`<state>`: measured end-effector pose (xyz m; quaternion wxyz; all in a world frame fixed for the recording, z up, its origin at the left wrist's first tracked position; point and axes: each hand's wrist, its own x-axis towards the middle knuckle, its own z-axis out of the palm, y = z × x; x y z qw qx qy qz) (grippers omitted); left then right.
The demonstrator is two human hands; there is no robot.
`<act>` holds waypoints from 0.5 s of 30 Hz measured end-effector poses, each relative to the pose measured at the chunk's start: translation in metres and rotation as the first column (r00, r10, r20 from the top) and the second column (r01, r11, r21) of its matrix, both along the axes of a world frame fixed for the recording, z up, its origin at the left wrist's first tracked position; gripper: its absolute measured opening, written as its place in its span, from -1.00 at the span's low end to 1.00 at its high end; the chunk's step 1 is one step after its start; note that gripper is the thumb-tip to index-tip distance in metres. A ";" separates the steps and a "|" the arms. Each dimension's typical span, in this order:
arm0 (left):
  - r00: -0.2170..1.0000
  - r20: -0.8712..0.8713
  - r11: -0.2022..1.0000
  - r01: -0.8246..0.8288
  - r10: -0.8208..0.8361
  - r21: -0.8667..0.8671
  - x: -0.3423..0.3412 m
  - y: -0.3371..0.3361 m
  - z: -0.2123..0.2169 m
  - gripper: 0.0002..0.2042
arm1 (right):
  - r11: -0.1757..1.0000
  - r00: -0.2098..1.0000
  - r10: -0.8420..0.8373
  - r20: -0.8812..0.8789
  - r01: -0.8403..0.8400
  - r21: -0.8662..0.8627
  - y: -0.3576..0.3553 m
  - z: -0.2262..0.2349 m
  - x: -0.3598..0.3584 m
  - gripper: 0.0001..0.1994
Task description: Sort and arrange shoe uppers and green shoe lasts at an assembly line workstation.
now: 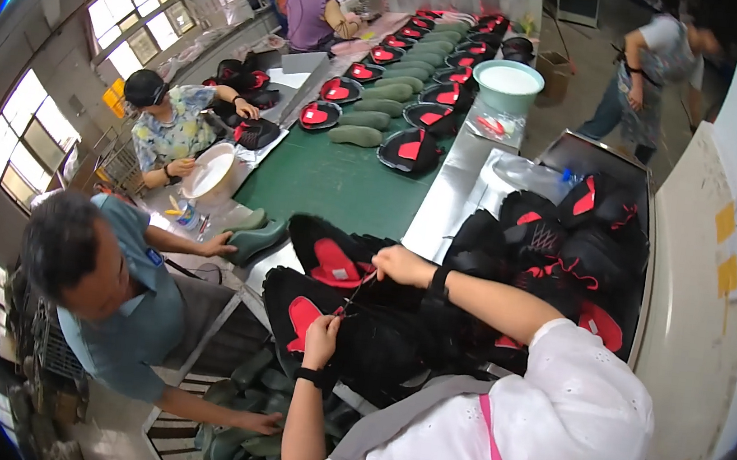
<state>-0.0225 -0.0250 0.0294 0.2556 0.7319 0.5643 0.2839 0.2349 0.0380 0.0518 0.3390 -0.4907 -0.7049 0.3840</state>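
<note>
In front of me lie black shoe uppers with red linings; one upper is nearest and another upper is just beyond it. My left hand is closed in a pinch beside the nearer upper's red lining. My right hand, farther away and to the right, also pinches closed. A thin cord stretches between my hands across the uppers; its exact kind is too small to make out.
Black-and-red shoes are heaped in the tray on my right. Green shoe lasts and uppers line the green belt. A co-worker at left grips a green last; more lasts fill a rack below.
</note>
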 end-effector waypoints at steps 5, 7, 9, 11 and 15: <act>0.974 0.225 0.998 0.000 0.015 -0.063 -0.014 0.008 0.004 -0.73 | 0.973 0.841 -0.205 -0.501 0.119 -0.198 0.032 0.047 0.004 -0.65; 0.922 0.388 0.996 0.041 -0.007 -0.078 -0.008 0.007 0.035 -0.70 | 0.987 0.846 -0.157 -0.510 0.145 -0.065 0.041 0.078 0.025 -0.66; 0.847 0.526 0.993 0.112 -0.076 -0.037 -0.004 0.006 0.070 -0.73 | 0.986 0.795 -0.120 -0.594 0.167 0.024 0.040 0.130 0.042 -0.70; 0.857 0.502 0.992 0.076 -0.116 0.099 -0.009 -0.004 0.113 -0.72 | 0.949 0.828 -0.048 -0.559 0.212 0.232 0.031 0.192 0.054 -0.71; 0.738 0.642 0.970 0.069 -0.206 0.232 0.001 -0.001 0.179 -0.71 | 0.872 0.813 -0.175 -0.556 0.390 0.296 0.002 0.281 0.139 -0.71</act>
